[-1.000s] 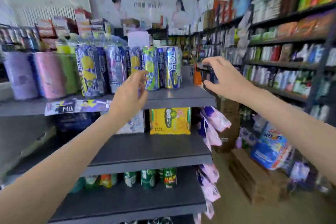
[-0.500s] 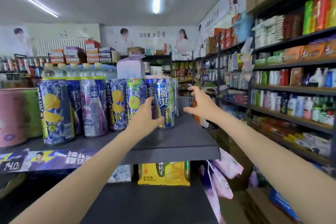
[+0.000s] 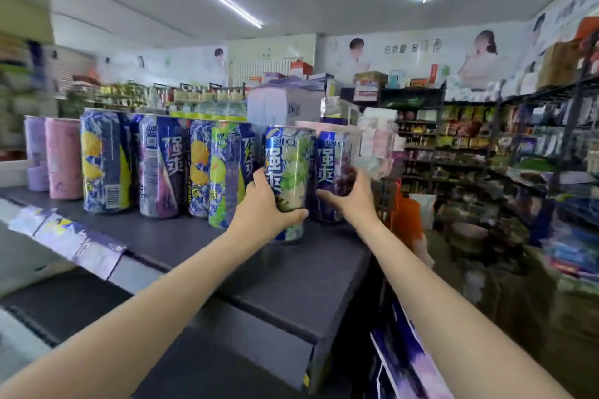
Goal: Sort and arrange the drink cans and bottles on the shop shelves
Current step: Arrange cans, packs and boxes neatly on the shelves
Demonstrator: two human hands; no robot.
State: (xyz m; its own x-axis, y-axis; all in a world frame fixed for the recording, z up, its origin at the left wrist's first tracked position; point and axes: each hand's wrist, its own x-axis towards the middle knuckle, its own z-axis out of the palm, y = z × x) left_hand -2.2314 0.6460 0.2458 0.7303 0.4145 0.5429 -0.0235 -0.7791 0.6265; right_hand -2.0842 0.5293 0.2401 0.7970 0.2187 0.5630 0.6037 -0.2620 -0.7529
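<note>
A small shop runs back in rows of stocked racks under strip lights, and the dark shelf (image 3: 194,246) in front carries a line of tall drink cans. Half a second ago the left hand was only reaching the front of the row and the right hand hung spread in the air beside it; now both have closed on cans at the right end. The left hand (image 3: 262,207) grasps the green grape can (image 3: 288,168) low down, thumb on its left side and fingers wrapped under toward the right. It stands upright at the shelf's front, forward of the others. The right hand (image 3: 348,194) curls round the purple grape can (image 3: 332,155) just beside it, fingers across its face. The two cans look close together, perhaps touching. To the left the lemon can (image 3: 103,162) and its neighbours stand untouched, with pink and lilac cans (image 3: 63,159) at the far end. With both end cans now in grasp, the arranging step has likely begun: turning or shifting them into line.
</note>
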